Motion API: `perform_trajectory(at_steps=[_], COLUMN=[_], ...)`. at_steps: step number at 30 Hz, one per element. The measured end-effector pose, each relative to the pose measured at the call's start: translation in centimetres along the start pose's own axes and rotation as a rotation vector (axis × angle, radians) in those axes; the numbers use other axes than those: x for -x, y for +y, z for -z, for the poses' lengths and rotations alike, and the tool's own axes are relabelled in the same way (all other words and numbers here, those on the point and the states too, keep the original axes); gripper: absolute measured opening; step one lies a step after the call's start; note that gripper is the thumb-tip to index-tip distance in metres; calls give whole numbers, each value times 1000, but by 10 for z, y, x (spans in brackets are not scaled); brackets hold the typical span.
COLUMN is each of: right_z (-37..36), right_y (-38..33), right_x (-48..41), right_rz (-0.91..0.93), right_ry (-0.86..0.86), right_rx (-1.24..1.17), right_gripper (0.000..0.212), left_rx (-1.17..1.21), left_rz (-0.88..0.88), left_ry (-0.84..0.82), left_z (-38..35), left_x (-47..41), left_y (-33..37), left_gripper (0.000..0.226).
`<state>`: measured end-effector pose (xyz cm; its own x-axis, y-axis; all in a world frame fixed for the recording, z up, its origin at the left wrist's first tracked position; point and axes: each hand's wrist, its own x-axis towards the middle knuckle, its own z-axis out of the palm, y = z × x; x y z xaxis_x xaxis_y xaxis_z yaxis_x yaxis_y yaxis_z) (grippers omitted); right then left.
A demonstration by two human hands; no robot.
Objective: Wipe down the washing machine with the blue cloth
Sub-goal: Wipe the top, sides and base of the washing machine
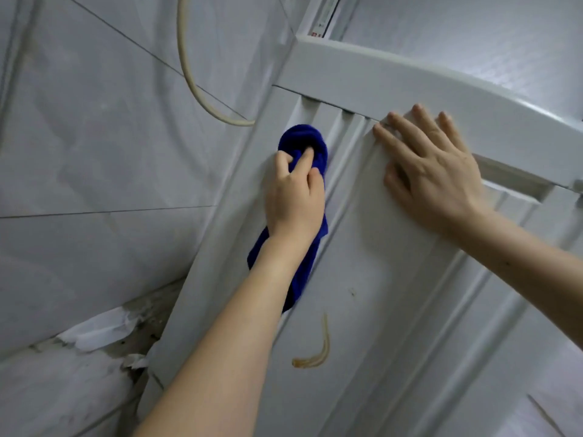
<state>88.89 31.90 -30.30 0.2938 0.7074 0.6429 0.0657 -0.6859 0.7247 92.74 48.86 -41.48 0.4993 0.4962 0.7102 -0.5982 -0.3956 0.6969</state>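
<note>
Washing machine (362,279): white, ribbed side panel fills the middle and right of the view, tilted in frame.
Blue cloth (304,143): bunched, pressed against the panel near its left edge, just below the top rim; a loose tail hangs down under the wrist.
Left hand (293,200): fingers (304,160) curled tight, holding the blue cloth to the panel.
Right hand (432,175): flat on the panel, fingers spread wide, tips touching the top rim; holds nothing.
Stain (315,351): brownish curved streak low on the panel, below the cloth.
Hose (195,74): cream, looping down the tiled wall (94,137) left of the machine.
Debris (97,332): white torn scraps at the wall's foot.
</note>
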Motion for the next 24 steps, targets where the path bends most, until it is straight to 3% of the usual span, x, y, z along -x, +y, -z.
perform_trajectory(at_steps=[2, 5, 9, 14, 17, 19, 24], right_z=[2, 4, 9, 22, 22, 19, 15], right_y=[0, 3, 2, -11, -19, -21, -23], right_x=[1, 3, 15, 76, 123, 140, 144], right_rz=[-2, 16, 27, 51, 73, 104, 109], right_ry=[-25, -14, -32, -96, -73, -33, 10], right_rx=[-9, -37, -78, -147, -152, -142, -113], right_gripper=[57, 55, 55, 56, 54, 50, 46], left_rx=[-7, -39, -64, -24, 58, 113, 90], left_rz=[-104, -95, 58, 381, 498, 448, 91], left_ry=[-14, 2, 72, 90, 93, 86, 46], left_z=[-9, -12, -9, -4, -3, -9, -36], left_x=[6, 18, 63, 153, 155, 143, 130], left_y=[20, 18, -18, -52, -50, -27, 34], left_gripper=[42, 41, 37, 38, 41, 43, 41])
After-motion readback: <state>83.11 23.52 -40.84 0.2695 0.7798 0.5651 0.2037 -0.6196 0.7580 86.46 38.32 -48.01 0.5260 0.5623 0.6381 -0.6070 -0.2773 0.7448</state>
